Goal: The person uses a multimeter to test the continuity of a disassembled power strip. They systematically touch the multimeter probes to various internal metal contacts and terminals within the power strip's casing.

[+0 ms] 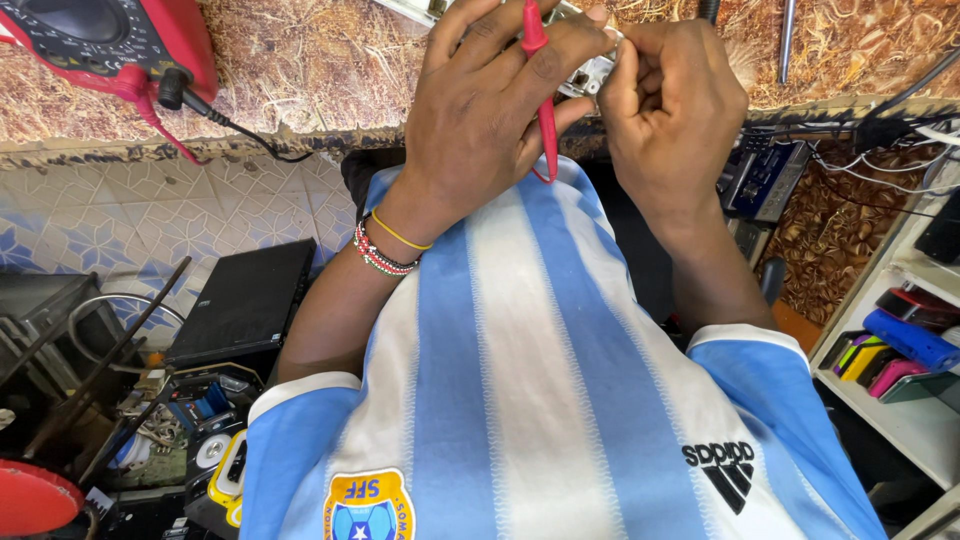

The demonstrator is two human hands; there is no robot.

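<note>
Holding a red probe (541,95) over a small pale part (590,72) at the bench edge, both hands crowd the top of the view.

Pinched between the thumb and fingers of the left hand (490,110), the red probe points up past the top edge, so its tip is cut off; its lower end hangs just below that hand. Right of the probe, the right hand (668,105) is curled shut around the pale part, which shows only as a sliver between the two hands, too hidden to make out its kind. Far left of the probe sits a red meter (110,40), half cropped, with a black lead (235,130) trailing along the patterned benchtop (320,60). Below the probe, a blue-and-white striped shirt (520,380) fills the foreground.
</note>
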